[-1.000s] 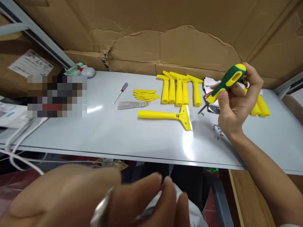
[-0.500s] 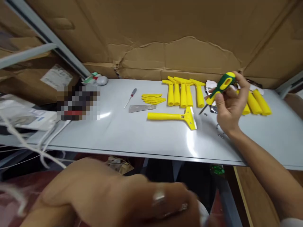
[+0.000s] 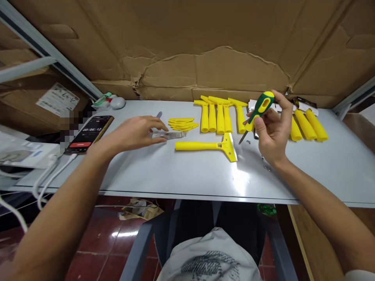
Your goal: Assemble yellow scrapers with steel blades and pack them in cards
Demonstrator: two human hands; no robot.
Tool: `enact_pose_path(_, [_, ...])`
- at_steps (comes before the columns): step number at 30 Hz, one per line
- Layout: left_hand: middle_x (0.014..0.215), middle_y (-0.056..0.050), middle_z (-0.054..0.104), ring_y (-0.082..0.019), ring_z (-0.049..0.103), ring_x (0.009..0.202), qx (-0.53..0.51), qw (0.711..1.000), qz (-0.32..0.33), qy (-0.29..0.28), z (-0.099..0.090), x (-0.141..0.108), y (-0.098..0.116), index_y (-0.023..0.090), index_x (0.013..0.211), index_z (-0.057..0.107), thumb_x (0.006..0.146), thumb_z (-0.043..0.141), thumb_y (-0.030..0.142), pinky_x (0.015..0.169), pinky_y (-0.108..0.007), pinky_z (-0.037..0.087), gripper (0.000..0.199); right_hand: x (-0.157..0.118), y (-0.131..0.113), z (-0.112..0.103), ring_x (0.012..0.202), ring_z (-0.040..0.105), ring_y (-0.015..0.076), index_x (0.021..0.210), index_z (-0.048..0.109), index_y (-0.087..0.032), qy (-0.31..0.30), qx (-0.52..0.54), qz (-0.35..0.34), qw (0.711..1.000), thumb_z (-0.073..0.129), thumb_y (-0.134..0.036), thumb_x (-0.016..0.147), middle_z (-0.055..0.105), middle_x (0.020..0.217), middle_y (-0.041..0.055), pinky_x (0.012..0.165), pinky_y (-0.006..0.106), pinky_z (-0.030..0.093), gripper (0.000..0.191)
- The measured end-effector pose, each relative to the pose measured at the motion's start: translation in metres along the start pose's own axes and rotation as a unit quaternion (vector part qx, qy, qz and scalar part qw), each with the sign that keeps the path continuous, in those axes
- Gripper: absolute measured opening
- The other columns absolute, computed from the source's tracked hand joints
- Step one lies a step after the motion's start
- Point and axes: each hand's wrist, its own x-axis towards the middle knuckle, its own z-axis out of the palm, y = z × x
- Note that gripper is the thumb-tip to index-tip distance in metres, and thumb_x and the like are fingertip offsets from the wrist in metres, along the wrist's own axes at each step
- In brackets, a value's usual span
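My right hand [image 3: 274, 134] is closed around the green and yellow handle of a screwdriver [image 3: 259, 110], its metal shaft slanting down and left above the table. On the left, my left hand [image 3: 137, 132] reaches with thumb and fingers apart around the near end of a thin, shiny flat blade piece [image 3: 172, 135]; I cannot tell if it touches it. A yellow scraper [image 3: 202, 146] with a metal blade edge lies in front of the blade piece. Flat yellow parts [image 3: 183, 124] are stacked behind. A second, small screwdriver [image 3: 159, 114] is mostly hidden by my left hand.
Several yellow scraper handles with heads [image 3: 220, 115] stand in a row at the back. More yellow tubular handles [image 3: 316, 125] lie at the right. Small screws [image 3: 266, 168] are scattered near my right wrist. A phone [image 3: 89, 134] with cables lies left; cardboard [image 3: 234, 70] walls the back.
My left hand has moved from the blurred foreground up to the table, beside the blade piece. The right hand still holds the screwdriver. The view has shifted slightly, and the phone now shows.
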Motion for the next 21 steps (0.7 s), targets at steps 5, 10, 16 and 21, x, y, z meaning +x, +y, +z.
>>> enact_pose_path(5, [0.12,-0.009,0.078,-0.024,0.071,0.101,-0.052,0.997,0.012,0.049,0.0,0.039,0.005,0.019,0.119,0.077,0.093,0.054,0.061,0.088,-0.033,0.05,0.054,-0.002,-0.002,0.001,0.1,0.08,0.0256,0.153,0.048,-0.039,-0.008,-0.006,-0.001,1.0,0.071,-0.047,0.099,0.07,0.122,0.006,0.069,0.038,0.069,0.06])
enact_pose_path(10, [0.134,-0.007,0.073,-0.029,0.068,0.119,-0.002,0.999,0.013,0.043,0.0,0.068,0.033,0.026,0.129,0.076,0.088,0.067,0.058,0.091,-0.033,0.049,0.053,-0.002,-0.002,0.0,0.098,0.079,0.0248,0.155,0.048,-0.04,0.0,-0.005,-0.005,1.0,0.069,-0.041,0.101,0.071,0.108,0.0043,0.069,0.037,0.07,0.059])
enact_pose_path(16, [0.139,-0.011,0.073,-0.038,0.068,0.121,0.106,0.99,-0.097,-0.006,0.004,0.069,0.049,0.027,0.136,0.076,0.091,0.075,0.056,0.087,-0.038,0.05,0.054,0.0,-0.004,-0.002,0.102,0.079,0.0249,0.154,0.049,-0.04,0.009,-0.014,-0.017,1.0,0.067,-0.039,0.102,0.07,0.117,0.0051,0.073,0.039,0.071,0.056])
enact_pose_path(21, [0.129,-0.011,0.079,-0.039,0.072,0.113,0.06,0.995,-0.078,-0.018,0.011,0.086,0.033,0.027,0.134,0.078,0.087,0.079,0.047,0.089,-0.04,0.051,0.051,0.0,-0.005,0.0,0.106,0.079,0.0253,0.153,0.048,-0.041,0.003,-0.006,-0.009,1.0,0.066,-0.045,0.103,0.069,0.124,0.0044,0.077,0.04,0.072,0.054])
